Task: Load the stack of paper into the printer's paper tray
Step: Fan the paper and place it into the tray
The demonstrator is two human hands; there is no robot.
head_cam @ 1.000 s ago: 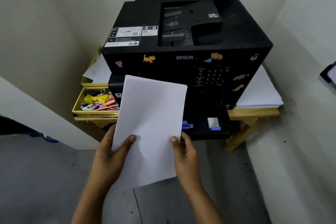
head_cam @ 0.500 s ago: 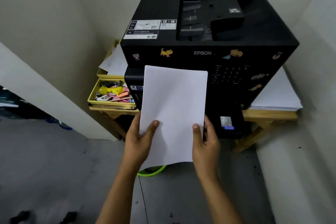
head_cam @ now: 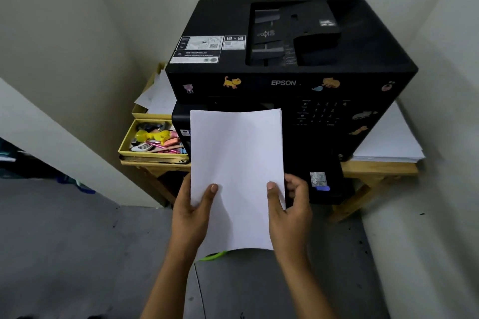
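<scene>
A thin stack of white paper (head_cam: pixel 237 171) is held flat in front of a black Epson printer (head_cam: pixel 293 70). My left hand (head_cam: pixel 193 211) grips the stack's lower left edge, thumb on top. On the lower right edge sits my right hand (head_cam: pixel 290 204), gripping the same way. The stack's far edge lies against the printer's front, and it covers most of the pulled-out black paper tray (head_cam: pixel 324 184), whose right part shows beside my right hand.
The printer stands on a wooden table (head_cam: pixel 378 171) in a wall corner. A yellow box of small colourful items (head_cam: pixel 153 141) sits left of the printer. Another pile of white sheets (head_cam: pixel 388 142) lies to its right. Grey floor lies below.
The stack has straightened from a leftward tilt and moved toward the printer's front. It now covers the blue tray guides seen earlier. Both hands kept their grip.
</scene>
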